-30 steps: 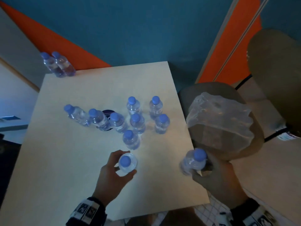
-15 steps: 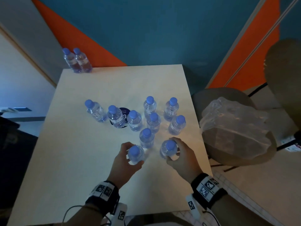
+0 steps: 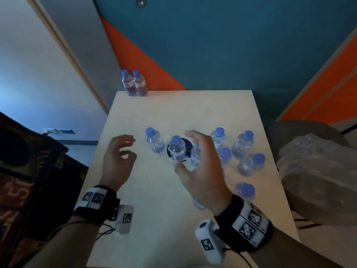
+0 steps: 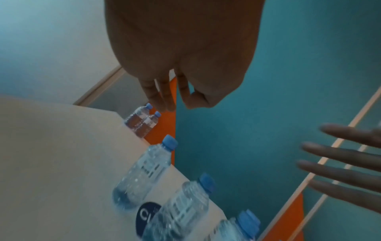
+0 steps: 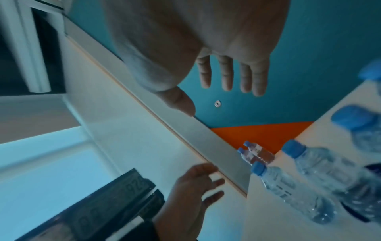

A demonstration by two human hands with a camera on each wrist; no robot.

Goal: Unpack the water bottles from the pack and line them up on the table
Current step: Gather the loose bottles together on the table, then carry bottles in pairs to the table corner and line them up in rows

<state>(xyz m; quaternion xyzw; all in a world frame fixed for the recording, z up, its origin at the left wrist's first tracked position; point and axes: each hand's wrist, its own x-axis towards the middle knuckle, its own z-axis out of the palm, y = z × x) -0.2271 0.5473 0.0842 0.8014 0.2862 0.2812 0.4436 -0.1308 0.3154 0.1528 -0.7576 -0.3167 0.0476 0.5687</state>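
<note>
Head view: both hands empty over worktop (image 3: 154,219), line-up step.
Left grip (image 3: 117,161) released, right grip (image 3: 201,171) released; next, grasp clustered water bottles (image 3: 225,157), straighten row.

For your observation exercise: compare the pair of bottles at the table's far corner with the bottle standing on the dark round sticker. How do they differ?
The pair of bottles stands side by side at the table's far left corner; the bottle on the sticker stands mid-table. The pair is far from both hands; the sticker bottle is just beside the open right hand. All are upright, clear, blue-capped.

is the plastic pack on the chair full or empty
Empty, it seems. The plastic pack lies crumpled on the chair, with no blue caps showing through it.
</note>
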